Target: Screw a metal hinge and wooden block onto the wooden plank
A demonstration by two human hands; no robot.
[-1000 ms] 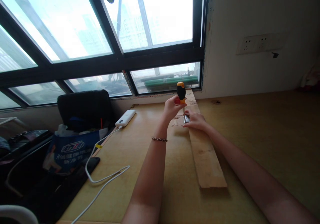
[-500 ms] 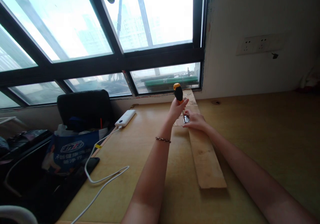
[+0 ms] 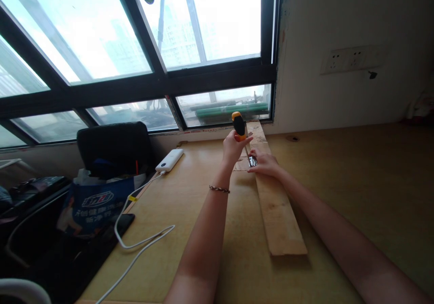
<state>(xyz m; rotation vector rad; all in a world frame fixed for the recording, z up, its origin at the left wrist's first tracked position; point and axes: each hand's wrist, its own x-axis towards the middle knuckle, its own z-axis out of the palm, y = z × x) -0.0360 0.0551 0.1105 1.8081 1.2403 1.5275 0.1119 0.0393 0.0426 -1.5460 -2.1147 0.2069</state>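
Note:
My left hand (image 3: 233, 147) is closed around the lower part of the handle of a screwdriver (image 3: 239, 125) with a black and orange grip. The tool leans to the left, and its shaft runs down to a small shiny metal piece (image 3: 252, 161) on a long wooden board (image 3: 280, 218). From the right, my right hand (image 3: 266, 163) pinches that metal piece against the board with thumb and fingers. The exact kind of the metal piece and the screwdriver's tip are too small to make out. A shorter piece of wood (image 3: 241, 164) lies beside the board, partly hidden by my hands.
A white power bank (image 3: 170, 160) with a white cable (image 3: 149, 240) lies on the wooden table (image 3: 342, 182) at left. Beyond the table's left edge stand a black chair (image 3: 115, 146) and a blue bag (image 3: 98, 204). A window and wall sockets (image 3: 354, 59) are behind.
The screwdriver's handle has tilted a little to the left along with my left hand. My right hand and the board have stayed in place.

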